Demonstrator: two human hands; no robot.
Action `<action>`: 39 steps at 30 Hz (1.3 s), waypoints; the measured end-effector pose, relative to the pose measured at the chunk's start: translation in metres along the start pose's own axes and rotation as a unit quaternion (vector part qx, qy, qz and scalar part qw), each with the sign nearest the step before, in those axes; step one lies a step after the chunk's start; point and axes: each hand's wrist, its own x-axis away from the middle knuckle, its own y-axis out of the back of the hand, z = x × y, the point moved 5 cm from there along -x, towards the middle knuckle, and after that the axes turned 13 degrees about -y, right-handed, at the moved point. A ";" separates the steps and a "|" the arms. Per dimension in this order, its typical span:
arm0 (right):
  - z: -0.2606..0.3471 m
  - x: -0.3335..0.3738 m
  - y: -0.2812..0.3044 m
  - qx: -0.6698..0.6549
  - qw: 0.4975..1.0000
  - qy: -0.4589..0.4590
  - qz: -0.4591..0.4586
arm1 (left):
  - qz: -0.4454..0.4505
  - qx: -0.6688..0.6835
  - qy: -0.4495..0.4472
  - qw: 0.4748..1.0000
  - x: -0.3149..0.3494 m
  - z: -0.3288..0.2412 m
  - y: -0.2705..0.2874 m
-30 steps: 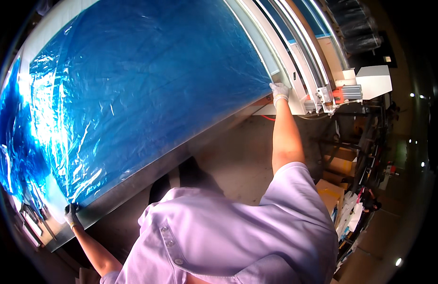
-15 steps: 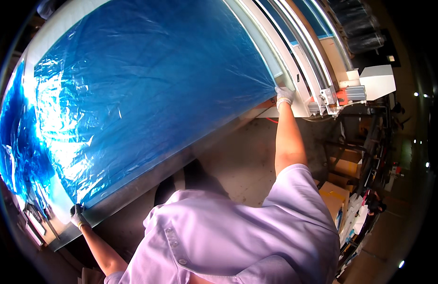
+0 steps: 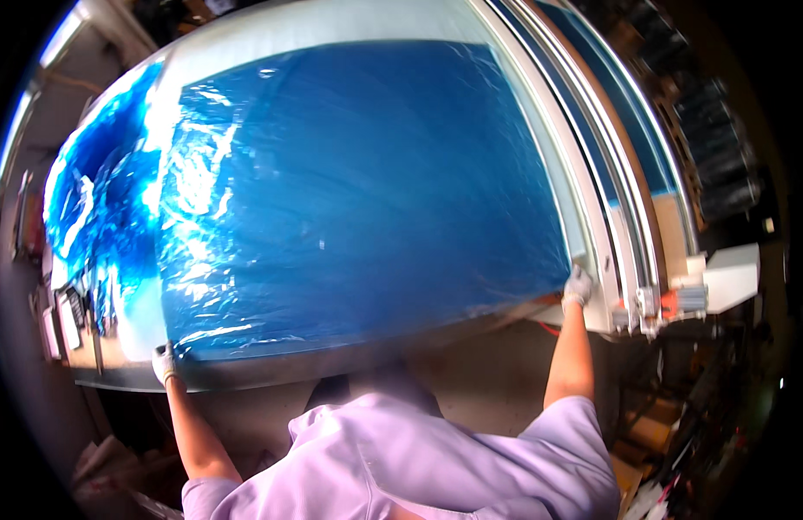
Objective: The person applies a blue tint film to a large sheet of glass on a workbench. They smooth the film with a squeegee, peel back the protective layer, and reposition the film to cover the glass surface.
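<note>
A large, glossy sheet of blue plastic film (image 3: 375,191) lies spread over a wide work table (image 3: 393,28), wrinkled and shining toward its left side. At the sheet's near left corner is my left hand (image 3: 165,362), in a pale glove, with its fingers closed on the film. My right hand (image 3: 577,288), gloved as well, grips the near right corner beside the machine's rail. Both arms reach outward from my body, far apart. Glare and small size hide the exact pinch of the fingertips.
Long metal rails (image 3: 605,165) of a machine run along the right, ending in a white box-shaped housing (image 3: 733,279). Crumpled blue film (image 3: 102,199) bunches at the far left. Cardboard boxes (image 3: 653,425) stand at lower right, and black wrapped rolls (image 3: 714,147) lie beyond the rails.
My view has swung, so the table now sits lower and more level in it. Both hands remain at the film's near corners.
</note>
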 end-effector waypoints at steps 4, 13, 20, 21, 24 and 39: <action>0.005 -0.007 -0.008 -0.007 0.998 0.027 0.056 | 0.056 0.052 0.026 0.997 0.025 -0.060 -0.008; -0.047 -0.054 -0.032 -0.301 0.899 -0.154 0.277 | -0.152 0.466 0.130 0.862 0.069 -0.059 -0.021; -0.049 -0.038 -0.038 -0.247 0.929 -0.112 0.253 | -0.092 0.409 0.169 0.892 0.082 -0.068 -0.030; -0.048 -0.040 -0.044 -0.239 0.936 -0.085 0.246 | -0.113 0.389 0.148 0.902 0.069 -0.057 -0.032; -0.046 -0.006 -0.053 -0.245 0.922 -0.146 0.261 | -0.151 0.376 0.095 0.909 0.035 -0.075 -0.024; 0.008 0.302 0.024 -0.367 0.836 -0.330 0.238 | -0.160 0.099 -0.129 0.974 -0.017 -0.191 -0.086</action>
